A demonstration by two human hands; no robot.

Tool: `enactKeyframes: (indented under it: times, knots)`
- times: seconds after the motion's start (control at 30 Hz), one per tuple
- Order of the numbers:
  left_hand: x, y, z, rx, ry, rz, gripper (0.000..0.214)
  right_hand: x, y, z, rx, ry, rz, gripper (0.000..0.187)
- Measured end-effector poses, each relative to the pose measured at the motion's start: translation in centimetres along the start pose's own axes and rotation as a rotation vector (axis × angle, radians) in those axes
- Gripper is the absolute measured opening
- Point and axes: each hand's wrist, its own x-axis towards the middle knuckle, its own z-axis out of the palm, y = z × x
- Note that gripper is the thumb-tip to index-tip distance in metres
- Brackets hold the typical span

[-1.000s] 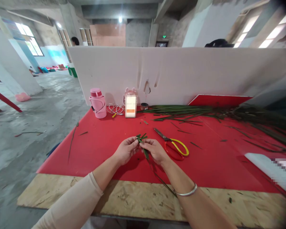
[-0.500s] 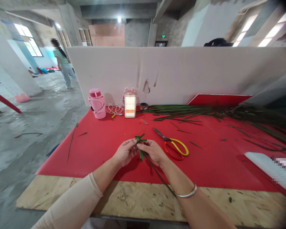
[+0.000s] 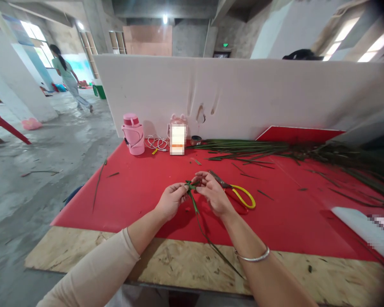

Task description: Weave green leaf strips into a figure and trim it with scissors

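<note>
Over the red table cover point(image 3: 141, 192), my left hand point(image 3: 171, 200) and my right hand point(image 3: 214, 194) pinch a small folded knot of green leaf strips point(image 3: 190, 186) between them. Both hands have their fingers closed on it. A long green strip point(image 3: 208, 241) trails from the knot down toward me across the bare board edge. Yellow-handled scissors point(image 3: 240, 194) lie on the cover just right of my right hand, partly hidden by it.
A pile of long green leaves point(image 3: 275, 149) runs along the back right. A pink bottle point(image 3: 133, 133), a white cable point(image 3: 156, 143) and a second pink container point(image 3: 178, 134) stand by the white partition point(image 3: 243, 94). A person point(image 3: 67, 76) walks far left.
My hands have lifted a little and moved away from me with the leaf knot; the right hand now covers the scissors' blades. The person in the background has walked further left.
</note>
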Motion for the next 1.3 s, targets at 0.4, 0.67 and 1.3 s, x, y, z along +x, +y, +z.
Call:
enactKeyframes:
  times: [0.4, 0.67, 1.3]
  knots:
    - [0.1, -0.8, -0.5, 0.118, -0.11, 0.074, 0.024, -0.4, 0.2, 0.5, 0.12, -0.058, 0.061, 0.032]
    - [0.1, -1.4, -0.6, 0.097, -0.113, 0.069, 0.024, -0.3, 0.5, 0.9, 0.161, -0.05, 0.081, 0.029]
    - [-0.1, -1.1, -0.7, 0.167, -0.17, 0.024, 0.024, -0.4, 0.2, 0.0, 0.3, -0.167, 0.331, 0.042]
